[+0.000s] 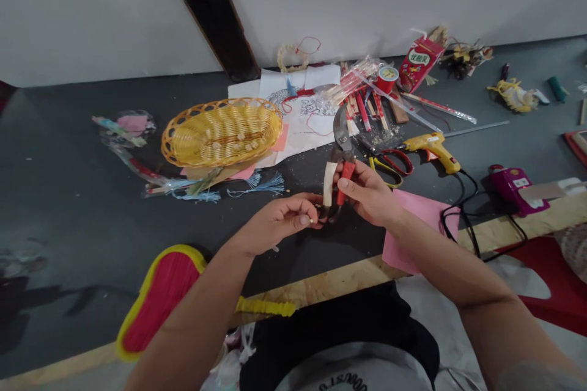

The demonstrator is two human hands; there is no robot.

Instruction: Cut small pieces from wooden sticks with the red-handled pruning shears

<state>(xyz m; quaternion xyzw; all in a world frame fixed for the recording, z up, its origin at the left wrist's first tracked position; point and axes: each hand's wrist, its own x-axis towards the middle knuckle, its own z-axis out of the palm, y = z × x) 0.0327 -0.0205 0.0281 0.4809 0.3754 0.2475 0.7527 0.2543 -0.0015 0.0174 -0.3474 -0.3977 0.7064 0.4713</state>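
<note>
My right hand (372, 197) is wrapped round a pair of pruning shears (342, 137), held upright over the table's front part. One of its handles is wrapped in white, the other in red, and the dark blades point away from me. Just left of the handles, my left hand (277, 223) is closed in a pinch. A tiny pale bit (311, 220) shows at its fingertips, too small to name. Beyond my hands, a yellow woven basket (170, 145) holds several small pale pieces. Scissors (398, 165) with yellow and red handles lie right of the shears.
A yellow glue gun (431, 145) lies at right, its black cord (463, 214) trailing over the front edge. Behind are a phone (222, 33), printed paper (316, 134), a red thread spool (387, 79) and a drink carton (419, 64). A red-and-yellow sole-shaped item (160, 296) sits front left.
</note>
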